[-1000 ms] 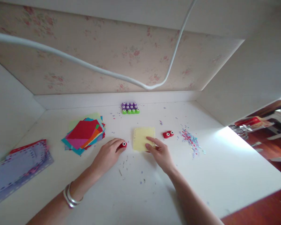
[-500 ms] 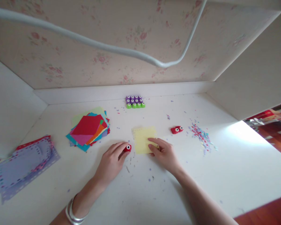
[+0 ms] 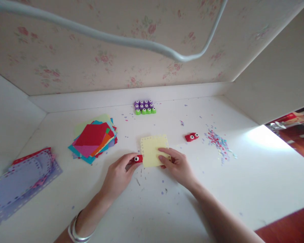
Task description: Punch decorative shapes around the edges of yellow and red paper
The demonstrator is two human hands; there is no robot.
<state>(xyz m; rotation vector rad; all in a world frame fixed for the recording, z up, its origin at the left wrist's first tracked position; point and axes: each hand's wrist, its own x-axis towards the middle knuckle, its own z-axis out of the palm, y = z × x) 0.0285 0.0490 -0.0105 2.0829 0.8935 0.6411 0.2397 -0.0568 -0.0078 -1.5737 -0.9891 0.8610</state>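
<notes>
Between the fingers and thumb of my left hand (image 3: pixel 121 167) is a small red craft punch (image 3: pixel 138 158) with a white-and-black button on top. Its front end meets the lower left edge of a yellow paper sheet (image 3: pixel 152 155). Small punched holes line the sheet's left and top edges. My right hand (image 3: pixel 177 165) pinches the sheet at its right side, thumb on top and other fingers partly beneath. To the right of the sheet, two more red punches (image 3: pixel 192 136) lie side by side on the white table (image 3: pixel 218 189).
Purple and green punches (image 3: pixel 145 106) stand in rows near the wall. Coloured paper sheets (image 3: pixel 92 138) are piled at the left, with lilac hole-edged sheets (image 3: pixel 22 180) nearer the left side. Paper confetti (image 3: pixel 219 143) is heaped at the right. A white cable (image 3: pixel 131 42) hangs across the wall.
The red punch has turned and moved against the yellow sheet's left edge; a gap lay between them before. My right hand still holds the sheet. The view has shifted slightly.
</notes>
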